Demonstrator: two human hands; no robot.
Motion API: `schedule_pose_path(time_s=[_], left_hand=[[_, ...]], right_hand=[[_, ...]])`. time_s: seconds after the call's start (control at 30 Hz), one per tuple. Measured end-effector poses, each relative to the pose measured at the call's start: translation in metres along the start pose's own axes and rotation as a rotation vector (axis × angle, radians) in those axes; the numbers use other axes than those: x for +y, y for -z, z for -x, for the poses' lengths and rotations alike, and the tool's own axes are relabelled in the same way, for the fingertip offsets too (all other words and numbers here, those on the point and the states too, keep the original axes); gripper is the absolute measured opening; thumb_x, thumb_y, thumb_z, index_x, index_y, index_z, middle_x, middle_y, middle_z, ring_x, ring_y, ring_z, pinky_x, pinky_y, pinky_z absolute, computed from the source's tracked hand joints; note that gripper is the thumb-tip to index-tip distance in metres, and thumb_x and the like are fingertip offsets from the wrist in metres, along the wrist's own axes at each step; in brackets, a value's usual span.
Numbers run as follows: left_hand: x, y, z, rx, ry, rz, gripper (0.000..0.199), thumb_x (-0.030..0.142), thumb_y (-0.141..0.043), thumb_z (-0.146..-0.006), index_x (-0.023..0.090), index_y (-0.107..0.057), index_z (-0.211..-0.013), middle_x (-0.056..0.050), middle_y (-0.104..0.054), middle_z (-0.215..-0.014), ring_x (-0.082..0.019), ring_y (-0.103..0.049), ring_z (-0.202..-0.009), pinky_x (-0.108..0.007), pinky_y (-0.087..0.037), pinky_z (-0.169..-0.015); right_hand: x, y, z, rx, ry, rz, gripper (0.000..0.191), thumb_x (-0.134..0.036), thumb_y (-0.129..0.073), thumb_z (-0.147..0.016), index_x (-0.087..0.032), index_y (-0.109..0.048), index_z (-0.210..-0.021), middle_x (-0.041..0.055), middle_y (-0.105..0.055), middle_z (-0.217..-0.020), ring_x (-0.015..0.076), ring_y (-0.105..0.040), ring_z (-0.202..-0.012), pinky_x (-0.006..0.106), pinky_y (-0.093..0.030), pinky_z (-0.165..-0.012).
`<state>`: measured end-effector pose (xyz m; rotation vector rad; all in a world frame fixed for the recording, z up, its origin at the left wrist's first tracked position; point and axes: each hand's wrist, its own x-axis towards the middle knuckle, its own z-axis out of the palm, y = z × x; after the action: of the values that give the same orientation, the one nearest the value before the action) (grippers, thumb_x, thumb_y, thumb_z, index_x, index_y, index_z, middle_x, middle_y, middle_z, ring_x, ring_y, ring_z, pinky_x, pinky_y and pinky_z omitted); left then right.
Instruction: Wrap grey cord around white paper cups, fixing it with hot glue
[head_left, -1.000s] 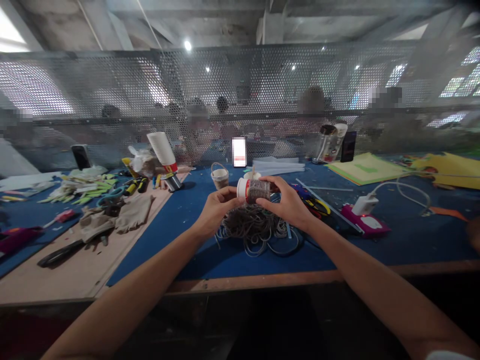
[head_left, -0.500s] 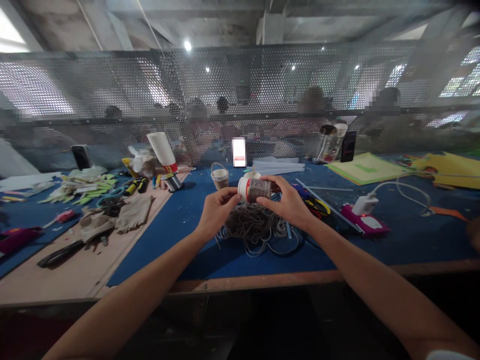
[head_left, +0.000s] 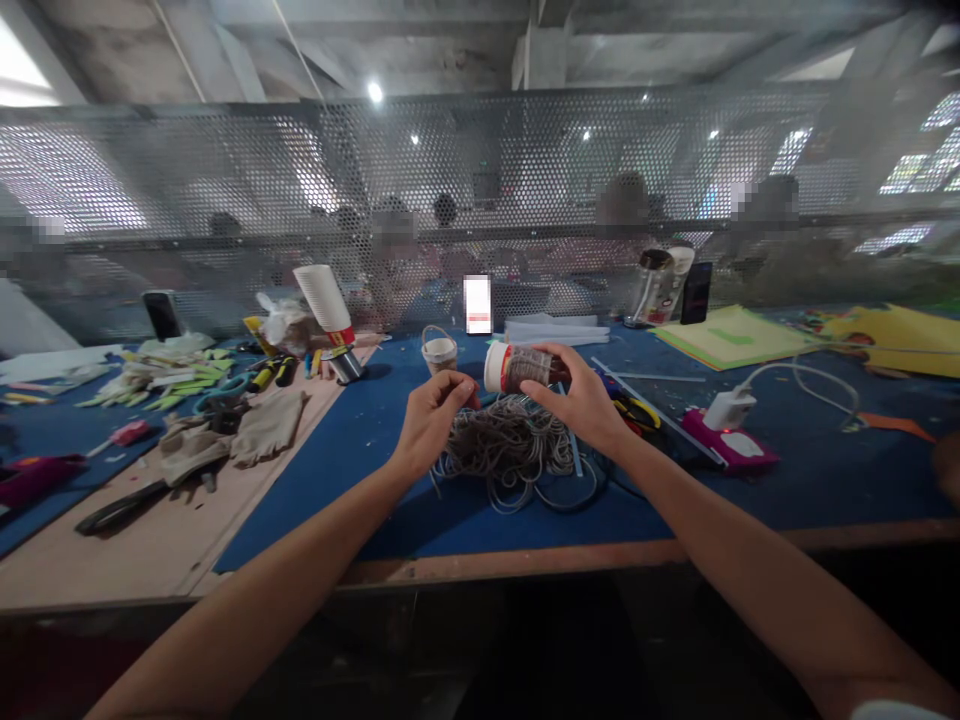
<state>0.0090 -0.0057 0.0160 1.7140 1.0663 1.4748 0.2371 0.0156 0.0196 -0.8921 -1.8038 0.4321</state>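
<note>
Above cord (head_left: 510,445) | cup (head_left: 529,368) axis near-level, white end (head_left: 495,367) leftward | right hand (head_left: 583,400) gripping it | left hand (head_left: 431,420) pinched

Smooth paper cup (head_left: 504,368), rough cord (head_left: 510,445)

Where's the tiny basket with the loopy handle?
In the head view, the basket stands on the blue tabletop, left of centre, just beyond the left hand and left of the cup in the right hand.
</note>
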Motion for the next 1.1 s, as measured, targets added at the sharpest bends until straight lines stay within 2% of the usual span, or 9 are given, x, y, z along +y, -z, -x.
schedule_pose_path(time_s=[0.2,0.33,0.43,0.73,0.87,0.97,1.1], left_hand=[[-0.006,-0.002,-0.002,-0.034,0.075,0.151,0.027,0.042,-0.067,-0.085,0.015,-0.071,-0.087,-0.004,-0.07,-0.073,-0.016,-0.064,-0.072,-0.029,-0.049,-0.076],[-0.01,-0.003,-0.004,0.004,0.14,0.276,0.026,0.037,-0.079,-0.075,0.015,-0.072,-0.086,-0.005,-0.073,-0.078,-0.017,-0.067,-0.075,-0.028,-0.05,-0.076],[-0.01,-0.003,-0.005,0.015,0.147,0.314,0.023,0.033,-0.081,-0.073,0.015,-0.071,-0.083,-0.004,-0.072,-0.076,-0.015,-0.066,-0.075,-0.026,-0.049,-0.074],[-0.01,-0.002,-0.004,-0.002,0.196,0.351,0.026,0.038,-0.077,-0.078,0.014,-0.07,-0.085,-0.005,-0.073,-0.078,-0.014,-0.066,-0.074,-0.028,-0.051,-0.078],[-0.007,-0.002,-0.005,0.01,0.159,0.306,0.028,0.042,-0.071,-0.083,0.014,-0.072,-0.087,-0.005,-0.072,-0.078,-0.015,-0.066,-0.076,-0.029,-0.051,-0.082],[-0.005,-0.003,-0.004,0.048,0.105,0.247,0.032,0.045,-0.065,-0.087,0.015,-0.073,-0.092,-0.005,-0.071,-0.085,-0.016,-0.065,-0.082,-0.029,-0.05,-0.084],[-0.004,-0.005,-0.003,-0.038,0.07,0.224,0.032,0.044,-0.064,-0.088,0.016,-0.073,-0.1,-0.006,-0.072,-0.094,-0.018,-0.064,-0.09,-0.03,-0.049,-0.088]], right_hand=[[0.0,0.0,0.0,0.001,0.003,0.01,0.048,-0.043,-0.066,-0.084,-0.026,-0.054,-0.127,0.0087,-0.061,-0.129,0.0266,-0.061,-0.113,0.044,-0.052,-0.095],[0.0,0.0,0.001,-0.001,-0.009,0.002,0.048,-0.044,-0.066,-0.084,-0.027,-0.054,-0.127,0.009,-0.061,-0.129,0.0267,-0.061,-0.112,0.045,-0.052,-0.094],[0.0,0.0,0.001,-0.01,-0.015,-0.014,0.049,-0.044,-0.066,-0.084,-0.026,-0.053,-0.127,0.0091,-0.061,-0.129,0.0263,-0.062,-0.111,0.045,-0.053,-0.094],[-0.003,0.0,0.001,-0.041,-0.024,-0.039,0.049,-0.045,-0.066,-0.084,-0.026,-0.053,-0.126,0.0083,-0.062,-0.129,0.026,-0.063,-0.109,0.045,-0.052,-0.095],[-0.001,0.0,0.001,-0.054,-0.034,-0.035,0.05,-0.045,-0.066,-0.083,-0.026,-0.053,-0.127,0.0084,-0.061,-0.131,0.0265,-0.063,-0.109,0.045,-0.052,-0.095],[-0.001,0.0,0.001,-0.072,0.001,-0.005,0.049,-0.044,-0.067,-0.084,-0.027,-0.053,-0.128,0.0084,-0.059,-0.133,0.0273,-0.061,-0.114,0.046,-0.05,-0.099],[-0.002,-0.001,0.001,-0.083,0.075,0.086,0.05,-0.04,-0.07,-0.083,-0.027,-0.054,-0.129,0.009,-0.06,-0.129,0.0283,-0.058,-0.118,0.048,-0.047,-0.102]])
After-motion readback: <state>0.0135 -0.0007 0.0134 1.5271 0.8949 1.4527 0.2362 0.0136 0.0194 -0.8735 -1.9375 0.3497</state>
